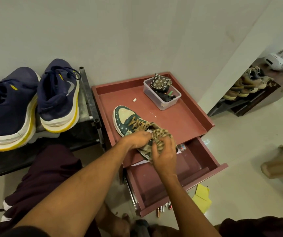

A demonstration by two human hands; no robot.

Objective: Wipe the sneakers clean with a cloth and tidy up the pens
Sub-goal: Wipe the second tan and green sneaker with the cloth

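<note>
— First, nearest you: where are your pens?
— On the floor, under the front of the open drawer (205,161). The pens (165,207) lie in a loose scatter beside some yellow paper (202,197), and neither of your hands has one. They look light, stiff and round, so expect them to roll. Take them by the barrel, several at once.

— Next, what do your hands hold?
— Your right hand (165,155) has its fingers curled round the bunched striped cloth (161,133) and presses it on the heel end of the sneaker (124,115). Your left hand (137,139) grips the same sneaker at the collar, fingers bent. The cloth hides its fingertips.

— Where does the sneaker lie?
— On top of the reddish cabinet (180,122), heel end at the near edge under your hands, toe pointing away and to your left.

— How will it handle?
— Probably light, with a stiff sole and a soft upper that gives under pressure. The laces sit loose and may catch the cloth. Steady it by the collar or the edge of the sole, not by the laces. The cloth is limp, so keep it bunched in your palm.

— And farther off?
— A clear plastic box (163,106) holding a flowered pouch (161,82) stands at the far right of the cabinet top, and a small white piece (134,100) lies apart from it. A pair of navy sneakers (57,94) rests on the rack at your left. More shoes (247,82) sit on a shelf far to your right.
</note>
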